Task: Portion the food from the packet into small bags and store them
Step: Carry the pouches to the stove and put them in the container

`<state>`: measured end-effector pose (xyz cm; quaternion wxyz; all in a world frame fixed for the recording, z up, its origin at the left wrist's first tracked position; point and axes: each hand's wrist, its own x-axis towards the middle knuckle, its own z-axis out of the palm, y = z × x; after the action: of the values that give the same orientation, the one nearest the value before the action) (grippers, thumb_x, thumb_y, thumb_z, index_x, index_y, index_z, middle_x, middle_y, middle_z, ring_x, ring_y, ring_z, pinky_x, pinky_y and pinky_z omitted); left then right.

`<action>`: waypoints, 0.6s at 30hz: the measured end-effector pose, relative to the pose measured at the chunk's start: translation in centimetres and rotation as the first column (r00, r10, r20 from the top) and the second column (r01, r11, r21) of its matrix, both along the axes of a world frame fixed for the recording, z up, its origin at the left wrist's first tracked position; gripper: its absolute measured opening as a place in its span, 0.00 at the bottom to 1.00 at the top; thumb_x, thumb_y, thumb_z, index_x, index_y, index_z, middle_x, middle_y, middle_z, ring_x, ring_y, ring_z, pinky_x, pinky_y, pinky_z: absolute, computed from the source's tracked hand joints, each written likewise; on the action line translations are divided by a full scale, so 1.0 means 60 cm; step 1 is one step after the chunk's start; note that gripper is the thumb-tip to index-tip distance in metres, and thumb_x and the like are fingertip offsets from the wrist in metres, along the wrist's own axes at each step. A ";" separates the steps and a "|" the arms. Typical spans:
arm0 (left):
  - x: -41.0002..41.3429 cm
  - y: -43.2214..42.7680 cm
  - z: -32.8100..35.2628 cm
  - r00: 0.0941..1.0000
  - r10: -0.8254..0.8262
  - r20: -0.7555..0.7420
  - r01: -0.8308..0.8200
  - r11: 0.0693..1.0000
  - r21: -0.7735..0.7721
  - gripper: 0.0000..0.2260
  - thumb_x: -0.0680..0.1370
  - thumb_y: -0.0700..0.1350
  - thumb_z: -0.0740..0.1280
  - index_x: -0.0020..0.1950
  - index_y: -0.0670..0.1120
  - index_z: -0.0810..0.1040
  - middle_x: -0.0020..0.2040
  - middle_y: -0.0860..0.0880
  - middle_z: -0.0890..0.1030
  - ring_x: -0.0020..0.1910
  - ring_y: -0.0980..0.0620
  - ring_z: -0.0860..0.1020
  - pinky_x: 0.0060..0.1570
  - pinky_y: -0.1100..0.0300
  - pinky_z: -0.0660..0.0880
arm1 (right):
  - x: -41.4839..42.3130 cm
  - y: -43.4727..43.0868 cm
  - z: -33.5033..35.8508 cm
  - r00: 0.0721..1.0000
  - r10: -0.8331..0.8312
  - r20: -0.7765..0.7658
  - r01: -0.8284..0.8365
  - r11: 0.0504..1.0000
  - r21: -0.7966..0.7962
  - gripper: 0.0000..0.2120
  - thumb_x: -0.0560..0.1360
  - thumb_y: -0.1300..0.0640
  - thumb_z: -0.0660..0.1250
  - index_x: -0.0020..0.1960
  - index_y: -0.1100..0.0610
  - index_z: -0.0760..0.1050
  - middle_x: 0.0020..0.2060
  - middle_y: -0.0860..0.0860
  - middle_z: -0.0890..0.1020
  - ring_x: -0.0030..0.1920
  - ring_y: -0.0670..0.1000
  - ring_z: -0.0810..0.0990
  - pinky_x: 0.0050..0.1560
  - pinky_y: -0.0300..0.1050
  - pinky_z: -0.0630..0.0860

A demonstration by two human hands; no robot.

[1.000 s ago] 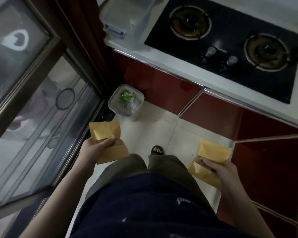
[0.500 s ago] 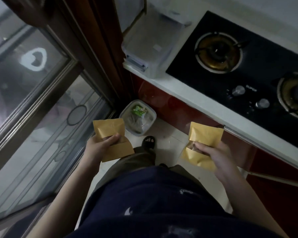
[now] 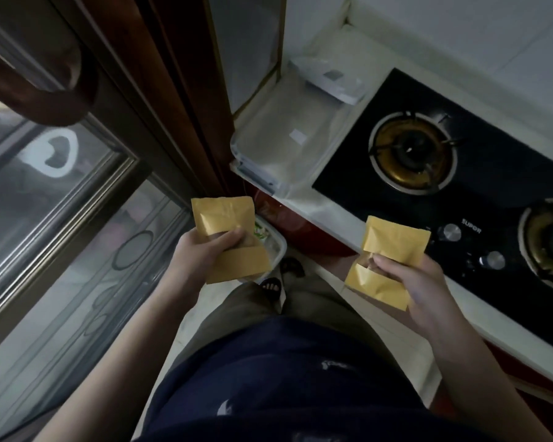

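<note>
My left hand (image 3: 201,256) grips small yellow-brown bags (image 3: 225,218), two by the look of them, one fanned behind the other, thumb across their middle. My right hand (image 3: 412,282) holds another such pair of small yellow-brown bags (image 3: 393,244), pinched at the centre, just in front of the counter edge. A large clear plastic storage box (image 3: 281,138) stands open on the white counter's left end, its lid (image 3: 329,79) propped at the far side. The box looks empty inside.
A black two-burner gas hob (image 3: 460,193) fills the counter to the right of the box. On the tiled floor below, partly behind my left hand, sits a clear tub (image 3: 273,247) with packets in it. A glass sliding door (image 3: 61,218) bounds the left. Red cabinet fronts (image 3: 288,221) run under the counter.
My view has lifted and closed in on the counter, so the clear box now sits in full view. Both hands have risen with their bags towards the counter.
</note>
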<state>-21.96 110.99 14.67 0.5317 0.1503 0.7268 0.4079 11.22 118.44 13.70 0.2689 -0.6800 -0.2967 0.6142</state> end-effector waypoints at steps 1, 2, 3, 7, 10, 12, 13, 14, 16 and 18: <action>0.003 0.011 0.004 1.000 0.008 0.007 -0.008 1.000 -0.002 0.17 0.67 0.55 0.78 0.51 0.50 0.80 0.43 0.53 0.86 0.42 0.54 0.84 0.41 0.56 0.79 | -0.008 0.019 0.003 1.000 0.019 -0.015 -0.019 1.000 0.014 0.18 0.63 0.59 0.79 0.52 0.56 0.81 0.43 0.54 0.86 0.44 0.53 0.86 0.37 0.43 0.81; 0.007 0.021 0.008 1.000 0.024 0.020 -0.024 1.000 -0.003 0.18 0.67 0.55 0.77 0.52 0.50 0.79 0.44 0.52 0.86 0.43 0.53 0.84 0.42 0.56 0.79 | -0.015 0.039 0.006 0.999 0.042 -0.031 -0.042 0.999 0.023 0.17 0.64 0.59 0.78 0.52 0.55 0.81 0.43 0.54 0.86 0.45 0.53 0.86 0.37 0.41 0.81; 0.010 0.031 0.010 0.998 0.046 0.037 -0.046 0.999 -0.001 0.18 0.68 0.55 0.77 0.53 0.50 0.79 0.46 0.51 0.86 0.45 0.51 0.84 0.43 0.55 0.79 | -0.024 0.060 0.009 0.997 0.069 -0.046 -0.067 0.997 0.033 0.16 0.65 0.59 0.78 0.52 0.55 0.81 0.43 0.54 0.86 0.45 0.53 0.86 0.37 0.41 0.81; 0.028 0.078 0.027 0.984 0.144 0.103 -0.145 0.989 0.008 0.16 0.71 0.52 0.75 0.54 0.51 0.76 0.51 0.49 0.83 0.51 0.48 0.82 0.45 0.54 0.79 | -0.073 0.157 0.038 0.966 0.240 -0.094 -0.221 0.959 0.176 0.09 0.69 0.60 0.76 0.48 0.55 0.82 0.43 0.56 0.86 0.46 0.55 0.86 0.46 0.48 0.82; 0.043 0.129 0.043 0.973 0.179 0.146 -0.185 0.982 0.034 0.21 0.68 0.53 0.73 0.59 0.50 0.75 0.56 0.47 0.81 0.55 0.46 0.80 0.53 0.48 0.78 | -0.122 0.238 0.065 0.934 0.354 -0.052 -0.317 0.886 0.338 0.08 0.68 0.60 0.76 0.47 0.56 0.82 0.41 0.54 0.86 0.44 0.52 0.86 0.46 0.45 0.82; 0.055 0.170 0.055 0.974 0.172 0.147 -0.182 0.982 0.055 0.22 0.68 0.52 0.72 0.60 0.49 0.74 0.57 0.46 0.81 0.55 0.46 0.81 0.54 0.48 0.79 | -0.159 0.293 0.072 0.908 0.389 0.153 -0.416 0.800 0.432 0.13 0.67 0.55 0.77 0.49 0.55 0.80 0.41 0.49 0.85 0.43 0.47 0.84 0.44 0.41 0.81; 0.060 0.192 0.058 0.978 0.164 0.129 -0.174 0.982 0.070 0.20 0.69 0.50 0.71 0.59 0.49 0.75 0.57 0.45 0.82 0.53 0.46 0.82 0.53 0.49 0.80 | -0.178 0.317 0.073 0.865 0.412 0.287 -0.502 0.727 0.469 0.15 0.66 0.53 0.77 0.50 0.55 0.79 0.41 0.46 0.84 0.43 0.44 0.83 0.44 0.38 0.79; 0.065 0.213 0.059 0.984 0.154 0.093 -0.162 0.983 0.083 0.17 0.70 0.49 0.71 0.57 0.49 0.76 0.55 0.45 0.83 0.51 0.47 0.83 0.50 0.49 0.81 | -0.197 0.339 0.073 0.807 0.431 0.404 -0.589 0.640 0.493 0.16 0.66 0.51 0.77 0.50 0.55 0.78 0.41 0.44 0.83 0.42 0.41 0.81 0.42 0.34 0.77; 0.070 0.255 0.056 0.991 0.121 -0.047 -0.117 0.989 0.087 0.13 0.70 0.46 0.71 0.53 0.50 0.77 0.52 0.44 0.83 0.48 0.46 0.84 0.48 0.47 0.82 | -0.233 0.374 0.063 0.683 0.474 0.555 -0.730 0.457 0.507 0.15 0.68 0.52 0.75 0.49 0.57 0.76 0.42 0.47 0.81 0.43 0.44 0.80 0.42 0.38 0.77; 0.071 0.291 0.046 0.972 0.071 -0.223 -0.061 0.997 0.050 0.08 0.72 0.43 0.70 0.49 0.51 0.76 0.50 0.44 0.83 0.46 0.46 0.83 0.45 0.49 0.82 | -0.269 0.397 0.042 0.520 0.518 0.679 -0.854 0.312 0.416 0.14 0.71 0.53 0.71 0.52 0.59 0.75 0.46 0.54 0.81 0.47 0.53 0.80 0.46 0.48 0.78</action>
<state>-17.71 128.48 17.45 0.4291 0.1825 0.7779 0.4211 -4.91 142.24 16.23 0.1399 -0.4288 -0.8270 0.3356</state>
